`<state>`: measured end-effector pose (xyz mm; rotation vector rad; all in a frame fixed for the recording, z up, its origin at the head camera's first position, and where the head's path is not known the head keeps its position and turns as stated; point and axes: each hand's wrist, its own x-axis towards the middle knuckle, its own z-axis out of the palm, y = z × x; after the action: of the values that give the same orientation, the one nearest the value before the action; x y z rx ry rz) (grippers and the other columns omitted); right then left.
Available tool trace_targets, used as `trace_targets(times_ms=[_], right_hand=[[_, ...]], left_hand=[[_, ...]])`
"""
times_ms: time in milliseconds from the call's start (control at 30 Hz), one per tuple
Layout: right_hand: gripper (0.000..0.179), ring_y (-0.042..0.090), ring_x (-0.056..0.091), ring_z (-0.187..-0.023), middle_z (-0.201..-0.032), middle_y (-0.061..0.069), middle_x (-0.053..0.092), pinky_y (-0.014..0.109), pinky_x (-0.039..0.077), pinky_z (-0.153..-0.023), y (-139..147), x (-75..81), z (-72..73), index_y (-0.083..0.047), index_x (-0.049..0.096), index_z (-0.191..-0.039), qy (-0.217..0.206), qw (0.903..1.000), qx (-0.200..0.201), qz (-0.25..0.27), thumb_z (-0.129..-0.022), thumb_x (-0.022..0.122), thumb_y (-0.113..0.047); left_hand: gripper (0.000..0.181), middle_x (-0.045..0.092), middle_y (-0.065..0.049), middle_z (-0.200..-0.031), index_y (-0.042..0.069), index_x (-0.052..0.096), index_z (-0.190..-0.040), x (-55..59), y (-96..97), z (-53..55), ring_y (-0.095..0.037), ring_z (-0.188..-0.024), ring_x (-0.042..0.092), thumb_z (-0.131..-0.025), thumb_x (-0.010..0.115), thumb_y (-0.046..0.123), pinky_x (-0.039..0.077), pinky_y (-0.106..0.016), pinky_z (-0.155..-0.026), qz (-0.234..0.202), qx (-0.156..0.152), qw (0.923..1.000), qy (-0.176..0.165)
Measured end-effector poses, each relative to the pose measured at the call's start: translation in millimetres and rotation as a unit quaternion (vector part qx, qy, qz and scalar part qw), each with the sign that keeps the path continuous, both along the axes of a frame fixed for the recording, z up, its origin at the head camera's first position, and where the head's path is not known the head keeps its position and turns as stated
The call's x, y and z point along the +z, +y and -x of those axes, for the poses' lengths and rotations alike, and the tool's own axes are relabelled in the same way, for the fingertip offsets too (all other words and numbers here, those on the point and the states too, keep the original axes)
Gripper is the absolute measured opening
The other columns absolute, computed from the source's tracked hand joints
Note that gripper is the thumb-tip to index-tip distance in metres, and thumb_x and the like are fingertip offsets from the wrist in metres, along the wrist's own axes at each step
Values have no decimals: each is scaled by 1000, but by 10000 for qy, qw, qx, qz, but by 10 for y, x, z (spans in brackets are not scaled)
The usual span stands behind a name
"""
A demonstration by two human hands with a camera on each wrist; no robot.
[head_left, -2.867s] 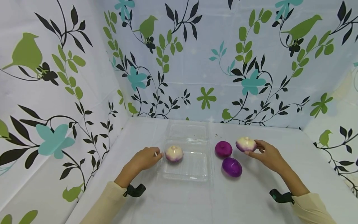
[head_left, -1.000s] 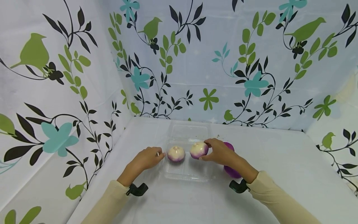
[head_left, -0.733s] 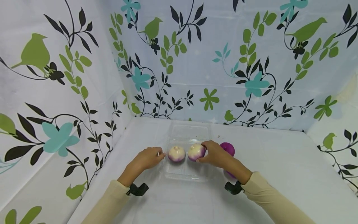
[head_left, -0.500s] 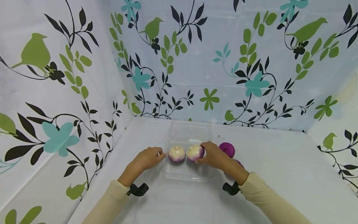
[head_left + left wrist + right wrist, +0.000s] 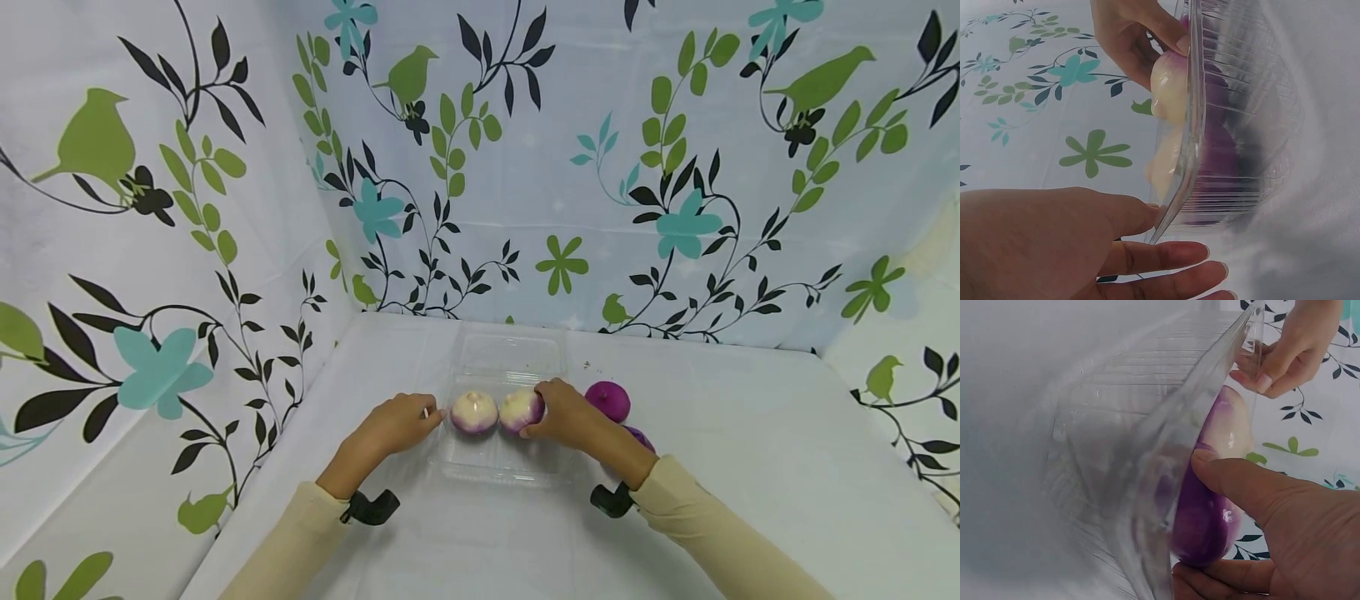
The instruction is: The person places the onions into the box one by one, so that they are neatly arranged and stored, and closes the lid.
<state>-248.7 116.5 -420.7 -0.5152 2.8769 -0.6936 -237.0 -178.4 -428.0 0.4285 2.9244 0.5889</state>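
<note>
Two white-and-purple turnips sit side by side at the clear plastic clamshell container (image 5: 495, 468). My left hand (image 5: 397, 423) pinches the container's left rim between thumb and fingers, as the left wrist view shows. Beside it is the left turnip (image 5: 474, 413), touched by neither hand. My right hand (image 5: 573, 419) holds the right turnip (image 5: 519, 411), thumb on its near side and fingers behind it. In the right wrist view this turnip (image 5: 1200, 531) is purple below and pale above. Whether it rests on the container's floor is hard to tell.
Right of the container lies a round magenta bulb (image 5: 609, 402). Another purple bulb (image 5: 640, 439) is mostly hidden behind my right forearm. The container's lid (image 5: 510, 354) lies folded back on the white-covered table (image 5: 750, 433). A patterned cloth (image 5: 480, 167) hangs behind.
My right hand has carried the right turnip from beside the purple bulbs leftward and down to the container, next to the other turnip. My left hand stays at the left rim.
</note>
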Motion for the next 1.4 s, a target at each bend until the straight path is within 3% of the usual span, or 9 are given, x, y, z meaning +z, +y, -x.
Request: trace_targets(times_ms=[400, 567, 867, 1200, 1400], right_hand=[[64, 27, 62, -107, -114, 13, 65, 45, 52, -103, -48, 55, 47, 5, 65, -125, -27, 9993, 69, -365, -78, 96, -27], [52, 26, 62, -98, -103, 11, 64, 44, 54, -95, -59, 86, 39, 1, 69, -110, 99, 9968, 202, -767, -76, 97, -26], [46, 25, 56, -89, -92, 10, 60, 40, 50, -80, -49, 55, 66, 1, 73, -103, 554, 9893, 494, -1257, -76, 97, -28], [48, 30, 60, -97, -98, 13, 63, 42, 51, -89, 3, 61, 35, 2, 73, -105, 770, 9893, 572, -1103, -76, 97, -28], [61, 34, 61, -114, -118, 19, 64, 46, 52, -103, 57, 125, -7, 6, 69, -124, 427, 9949, 305, -857, -81, 94, -28]], left_hand=[[22, 68, -1, -85, 12, 70, -100, 52, 22, -14, -18, -74, 57, -107, 61, 31, 48, -39, -68, 56, 30, 10000, -34], [22, 68, -1, -85, 12, 71, -100, 48, 34, -11, -18, -73, 57, -107, 61, 31, 47, -38, -67, 54, -20, 10000, -1], [22, 68, -1, -84, 12, 71, -99, 69, 53, -12, -18, -74, 58, -107, 61, 31, 48, -39, -68, 98, 8, 10000, -6], [22, 65, 1, -79, 12, 71, -98, 82, 56, -19, -17, -69, 55, -107, 62, 30, 46, -37, -65, 58, -5, 10000, 21], [22, 63, 1, -77, 12, 71, -98, 86, 48, -27, -17, -69, 54, -107, 62, 30, 45, -36, -64, 18, -10, 10000, 9]])
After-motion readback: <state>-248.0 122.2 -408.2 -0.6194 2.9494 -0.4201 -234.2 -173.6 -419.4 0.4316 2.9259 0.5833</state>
